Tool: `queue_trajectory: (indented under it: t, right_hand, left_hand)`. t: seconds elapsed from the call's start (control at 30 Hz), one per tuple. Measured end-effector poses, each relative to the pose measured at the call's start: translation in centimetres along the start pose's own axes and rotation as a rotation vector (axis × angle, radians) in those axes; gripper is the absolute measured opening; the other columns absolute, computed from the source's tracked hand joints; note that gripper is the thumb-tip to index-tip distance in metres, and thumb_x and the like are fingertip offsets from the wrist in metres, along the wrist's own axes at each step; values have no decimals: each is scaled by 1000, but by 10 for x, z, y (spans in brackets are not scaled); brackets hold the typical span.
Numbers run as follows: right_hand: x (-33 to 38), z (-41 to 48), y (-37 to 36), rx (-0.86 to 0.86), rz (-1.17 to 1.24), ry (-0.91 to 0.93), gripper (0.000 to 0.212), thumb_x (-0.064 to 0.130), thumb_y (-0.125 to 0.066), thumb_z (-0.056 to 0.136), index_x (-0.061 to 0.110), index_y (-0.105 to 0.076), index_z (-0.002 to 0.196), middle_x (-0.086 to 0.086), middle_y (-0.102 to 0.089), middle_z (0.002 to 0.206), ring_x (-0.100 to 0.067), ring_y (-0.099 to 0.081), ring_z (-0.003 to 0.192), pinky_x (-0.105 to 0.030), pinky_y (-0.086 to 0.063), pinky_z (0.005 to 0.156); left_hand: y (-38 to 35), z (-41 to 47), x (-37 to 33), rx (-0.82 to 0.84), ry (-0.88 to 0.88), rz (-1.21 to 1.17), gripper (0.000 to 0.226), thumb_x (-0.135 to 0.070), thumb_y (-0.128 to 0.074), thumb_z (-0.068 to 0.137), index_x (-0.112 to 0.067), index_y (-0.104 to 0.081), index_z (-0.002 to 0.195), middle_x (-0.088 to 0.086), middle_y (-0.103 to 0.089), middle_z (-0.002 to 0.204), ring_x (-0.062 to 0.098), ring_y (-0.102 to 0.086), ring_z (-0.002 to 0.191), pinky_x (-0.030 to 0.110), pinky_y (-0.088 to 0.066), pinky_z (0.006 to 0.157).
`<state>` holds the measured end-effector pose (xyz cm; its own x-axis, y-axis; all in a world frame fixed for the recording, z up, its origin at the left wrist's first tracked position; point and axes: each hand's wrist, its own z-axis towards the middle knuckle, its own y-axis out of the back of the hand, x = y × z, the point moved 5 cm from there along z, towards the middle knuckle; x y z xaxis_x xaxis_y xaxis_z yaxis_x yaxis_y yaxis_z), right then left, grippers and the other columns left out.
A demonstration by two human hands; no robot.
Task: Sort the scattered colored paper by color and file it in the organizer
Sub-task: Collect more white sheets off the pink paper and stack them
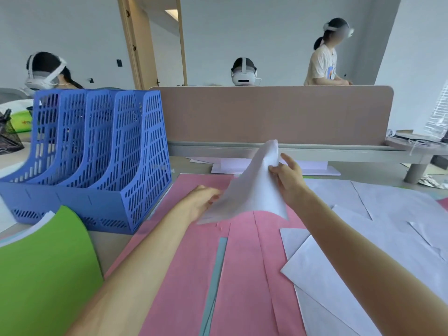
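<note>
Blue organizer (97, 151) stands at 10 o'clock, slots apparently bare; green sheets (46, 270) at 8 o'clock, cut off by frame; pink sheets (194, 275) centre; pale sheets (388, 226) at 3 o'clock; right hand (287, 175) pinches lifted pale sheet (252, 190); left hand (203, 198) grips its lower edge, fingers hidden.

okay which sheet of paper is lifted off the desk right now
The pale lavender sheet held between the left hand and right hand. It is raised and curled above the pink sheets, which lie flat on the desk like the other pale sheets.
</note>
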<state>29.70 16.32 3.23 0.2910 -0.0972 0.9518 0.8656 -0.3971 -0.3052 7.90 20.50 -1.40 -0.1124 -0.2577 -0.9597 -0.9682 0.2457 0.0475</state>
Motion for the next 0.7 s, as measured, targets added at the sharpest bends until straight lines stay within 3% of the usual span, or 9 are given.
queue_trajectory:
  t: [0.1,0.2,0.27,0.33,0.37,0.43,0.53,0.63,0.7]
  right_hand:
    - [3,-3,-4,28,100,-32,63,-4,-52,89,21,-37,145,-9,-61,107,-21,-57,89,-32,-49,89]
    - [5,-13,-3,9,56,-32,59,-1,-52,88,23,-39,141,-5,-62,101,-18,-59,81,-27,-51,77]
    - [-3,-19,-1,-25,-107,-43,54,2,-50,89,25,-40,137,-3,-59,90,-15,-56,72,-25,-47,66]
    - [-19,-23,-2,-19,-302,-66,58,2,-50,88,18,-36,142,-7,-59,101,-18,-56,78,-27,-46,66]
    - [-29,-26,-5,11,-384,-89,62,0,-50,88,15,-32,145,-9,-57,106,-18,-55,78,-27,-46,64]
    - [-48,-32,-13,89,-495,-147,67,-2,-50,88,11,-24,148,-11,-53,105,-20,-56,75,-32,-51,59]
    - [-65,-36,-15,115,-581,-197,64,0,-50,90,11,-24,148,-11,-55,103,-24,-61,82,-39,-57,61]
    - [-63,-35,-7,99,-613,-154,54,5,-53,89,10,-38,140,-11,-59,107,-22,-63,84,-38,-59,62]
    - [-56,-35,4,85,-632,-109,47,6,-54,89,11,-45,135,-12,-62,111,-21,-64,86,-34,-57,60]
  left_hand:
    - [0,-7,2,88,51,-104,9,-6,-54,93,-1,-61,95,7,-67,63,14,-64,51,19,-48,47]
    - [13,-18,-1,57,14,-118,8,0,-58,88,4,-63,94,6,-69,62,15,-67,52,18,-50,47]
    - [31,-23,1,-29,-12,-55,11,3,-61,85,-1,-59,95,8,-69,83,20,-71,80,25,-56,70]
    - [54,-27,5,-156,-41,147,47,1,-62,85,-7,-47,129,9,-54,129,25,-49,126,35,-40,106]
    - [64,-28,8,-199,-38,273,65,-2,-61,85,-8,-33,144,9,-38,146,26,-37,136,38,-31,112]
    - [79,-34,14,-246,-25,517,77,-5,-58,85,-7,-18,151,10,-23,155,28,-27,141,41,-26,114]
    - [90,-44,23,-272,55,822,74,-15,-52,87,-5,-15,150,10,-19,156,30,-23,143,42,-27,114]
    - [80,-54,19,-317,-18,1048,59,-17,-47,89,-2,-29,143,16,-29,149,33,-32,135,43,-36,107]
    - [58,-61,13,-264,-99,1067,53,-18,-45,90,-6,-33,140,14,-36,144,31,-40,129,38,-41,99]
